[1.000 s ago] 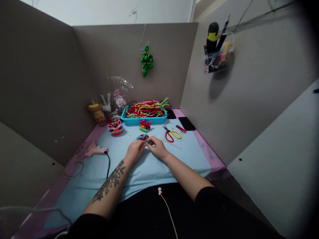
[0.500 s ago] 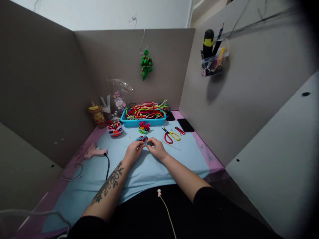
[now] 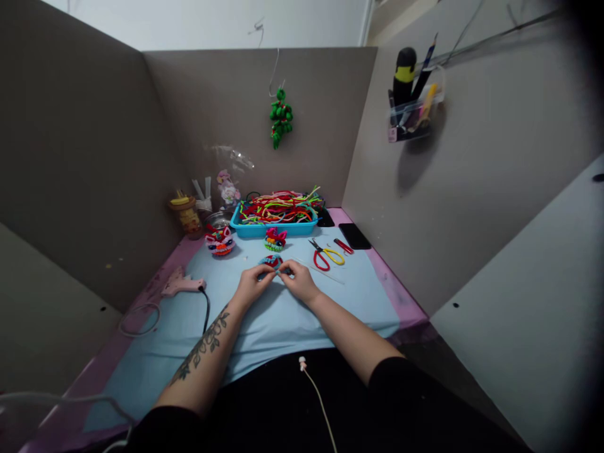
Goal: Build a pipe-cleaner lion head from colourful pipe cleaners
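Note:
My left hand and my right hand meet at the middle of the light blue cloth. Thumb and fingertips of both are pinched on a small blue and red fuzzy piece, whose lower part they cover. Just behind it stands a small red, pink and green animal-head figure. A larger red, pink and orange one is farther left. To the right of my right hand lie scissors with one red and one yellow handle, blades apart.
A blue tray of colourful fuzzy stems lies at the back. The pink glue gun with its black cord is on the left. A red cutter and a black phone lie right. Partition walls surround the table.
The whole view has shifted slightly. My hands have stayed together on the blue and red piece, with the fingers of my right hand a little more raised.

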Demonstrator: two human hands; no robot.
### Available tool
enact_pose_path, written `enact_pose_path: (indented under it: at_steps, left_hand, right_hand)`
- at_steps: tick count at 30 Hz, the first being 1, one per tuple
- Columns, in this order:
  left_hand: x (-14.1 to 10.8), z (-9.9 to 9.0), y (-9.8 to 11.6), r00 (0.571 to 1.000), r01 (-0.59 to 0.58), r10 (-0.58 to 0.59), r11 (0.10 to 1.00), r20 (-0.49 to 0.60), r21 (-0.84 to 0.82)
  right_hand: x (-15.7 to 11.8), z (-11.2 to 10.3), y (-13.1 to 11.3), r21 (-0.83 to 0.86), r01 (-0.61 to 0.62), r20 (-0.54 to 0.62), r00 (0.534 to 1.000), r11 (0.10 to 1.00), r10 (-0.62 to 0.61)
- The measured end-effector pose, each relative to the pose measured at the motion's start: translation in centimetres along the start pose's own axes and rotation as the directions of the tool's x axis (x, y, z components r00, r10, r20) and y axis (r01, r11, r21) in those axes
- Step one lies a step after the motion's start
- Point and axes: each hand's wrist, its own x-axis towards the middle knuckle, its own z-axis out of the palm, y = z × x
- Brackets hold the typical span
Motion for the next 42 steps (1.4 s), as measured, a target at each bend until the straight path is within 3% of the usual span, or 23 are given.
enact_pose_path:
  at_steps: [8, 13, 24, 33, 37, 42]
  left_hand:
    - [0.1, 0.0, 0.1, 0.997, 0.074, -0.073, 0.996, 0.012, -0.055]
    - [0.5, -0.6, 0.0, 0.982, 0.152, -0.164, 0.981, -0.095, -0.12]
    - [0.3, -0.7, 0.1, 0.993, 0.115, -0.118, 0.99, -0.022, -0.086]
    - [0.4, -1.4, -0.9, 0.982, 0.135, -0.147, 0.986, -0.121, -0.096]
    - [0.5, -1.6, -0.8, 0.976, 0.172, -0.182, 0.981, -0.121, -0.085]
    - [0.4, -1.7, -0.9, 0.976, 0.192, -0.199, 0.978, -0.092, -0.078]
  right_hand:
    - [0.1, 0.1, -0.1, 0.033, -0.034, 0.015, 0.999, 0.999, 0.033]
    - [0.5, 0.0, 0.6, 0.264, -0.141, -0.018, 0.988, 0.954, 0.151]
    - [0.8, -0.2, 1.3, 0.361, -0.281, 0.019, 0.955, 0.889, 0.295]
    - [1.2, -0.7, 1.5, 0.489, -0.4, 0.037, 0.897, 0.775, 0.44]
    - [1.1, -0.4, 1.4, 0.433, -0.373, 0.064, 0.921, 0.82, 0.385]
    - [0.7, 0.0, 1.3, 0.069, -0.188, 0.012, 0.982, 0.98, 0.188]
